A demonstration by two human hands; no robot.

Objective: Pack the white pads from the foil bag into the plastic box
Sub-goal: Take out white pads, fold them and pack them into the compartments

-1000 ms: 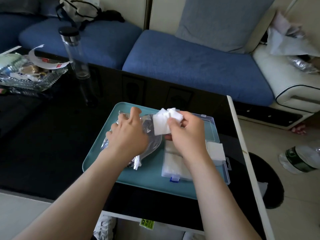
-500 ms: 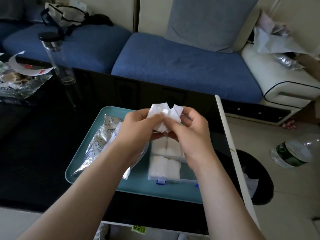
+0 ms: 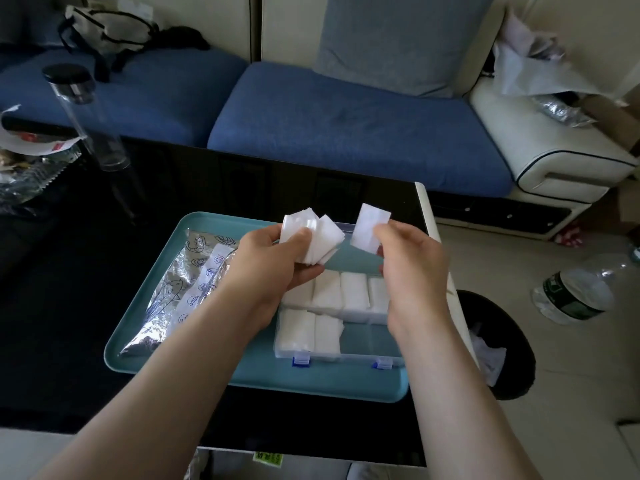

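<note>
My left hand (image 3: 273, 265) grips a small stack of white pads (image 3: 313, 235) above the plastic box. Beside it, my right hand (image 3: 408, 265) pinches a single white pad (image 3: 367, 227) held apart from the stack. Below my hands the clear plastic box (image 3: 356, 355) with blue clasps lies on the teal tray (image 3: 194, 341); several of its compartments hold white pads (image 3: 325, 327), and the front right ones are bare. The silver foil bag (image 3: 173, 299) printed with fish drawings lies flat on the tray's left half.
The tray sits on a black glossy table (image 3: 69, 306) whose white right edge (image 3: 424, 206) is close to my right hand. A clear bottle (image 3: 86, 116) with a black cap stands far left, near a glass dish of wrappers. A black bin (image 3: 498, 344) is on the floor.
My hands held one bunch of pads together half a second ago; now they have separated, the right one pulling a single pad off to the right while the left keeps the stack.
</note>
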